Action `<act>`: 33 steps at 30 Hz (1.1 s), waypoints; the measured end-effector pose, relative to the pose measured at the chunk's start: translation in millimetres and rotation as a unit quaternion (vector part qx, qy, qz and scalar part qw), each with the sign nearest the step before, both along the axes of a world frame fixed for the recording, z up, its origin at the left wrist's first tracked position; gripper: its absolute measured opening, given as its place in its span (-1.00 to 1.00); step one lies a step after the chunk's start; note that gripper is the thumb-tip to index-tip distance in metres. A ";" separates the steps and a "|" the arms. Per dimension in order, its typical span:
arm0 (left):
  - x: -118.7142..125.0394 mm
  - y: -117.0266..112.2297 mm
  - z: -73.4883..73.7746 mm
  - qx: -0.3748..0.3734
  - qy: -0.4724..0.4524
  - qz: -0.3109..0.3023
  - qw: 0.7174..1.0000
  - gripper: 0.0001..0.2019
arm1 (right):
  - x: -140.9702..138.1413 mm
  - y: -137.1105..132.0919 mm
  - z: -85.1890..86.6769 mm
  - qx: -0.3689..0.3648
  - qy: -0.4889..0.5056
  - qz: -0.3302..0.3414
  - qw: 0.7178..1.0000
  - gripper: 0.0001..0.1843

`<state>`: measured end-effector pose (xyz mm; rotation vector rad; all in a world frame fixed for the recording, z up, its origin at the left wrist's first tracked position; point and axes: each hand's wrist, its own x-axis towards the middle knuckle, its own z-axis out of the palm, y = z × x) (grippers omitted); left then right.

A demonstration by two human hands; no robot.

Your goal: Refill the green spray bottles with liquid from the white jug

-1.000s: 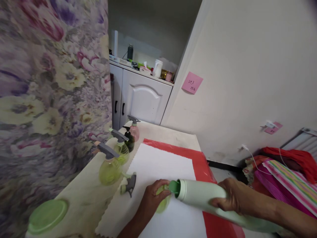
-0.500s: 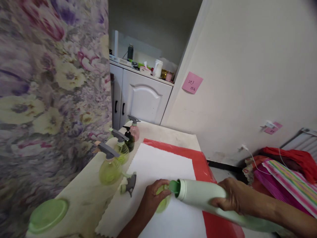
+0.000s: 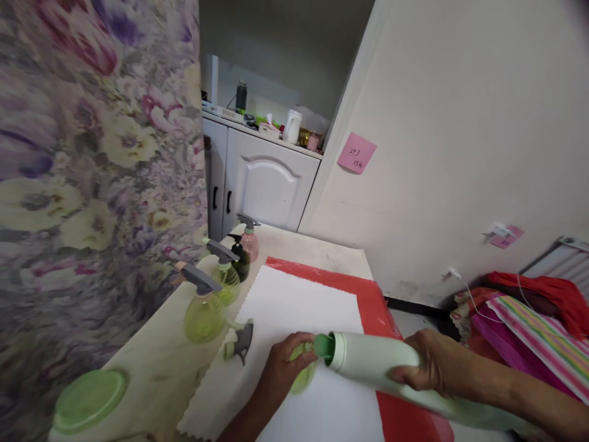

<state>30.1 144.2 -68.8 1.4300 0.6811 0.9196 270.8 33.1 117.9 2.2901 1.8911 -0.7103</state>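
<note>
My left hand (image 3: 283, 368) is wrapped round a small yellow-green bottle (image 3: 304, 376) standing on a white cloth (image 3: 294, 307). My right hand (image 3: 426, 362) grips a large pale green bottle (image 3: 372, 362), tipped almost level, its green spout (image 3: 324, 346) at the small bottle's mouth. A loose grey spray head (image 3: 240, 344) lies on the cloth's left edge, just left of my left hand.
Several spray bottles (image 3: 205, 307) stand in a row along the table's left side by a floral curtain (image 3: 92, 153). A green lid (image 3: 89, 399) lies near left. A red mat (image 3: 377, 307) underlies the cloth. White cabinet (image 3: 262, 178) behind; striped fabrics (image 3: 534, 331) at right.
</note>
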 end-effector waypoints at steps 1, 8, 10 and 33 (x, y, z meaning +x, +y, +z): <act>-0.1 -0.4 0.7 -0.004 0.000 0.000 1.000 -0.77 | 0.3 -0.2 -0.2 0.000 -0.002 -0.001 1.000 -0.57; -0.8 -2.2 7.6 -0.003 0.007 0.013 1.000 -0.79 | -4.9 0.9 5.2 -0.002 -0.001 0.002 1.000 -0.60; -1.0 -2.1 8.3 -0.001 0.008 0.012 1.000 -0.79 | -5.2 1.2 4.6 -0.003 -0.007 -0.001 1.000 -0.60; -1.6 -1.8 8.8 0.009 0.005 -0.004 1.000 -0.78 | -12.9 1.5 11.4 0.001 -0.031 0.006 1.000 -0.63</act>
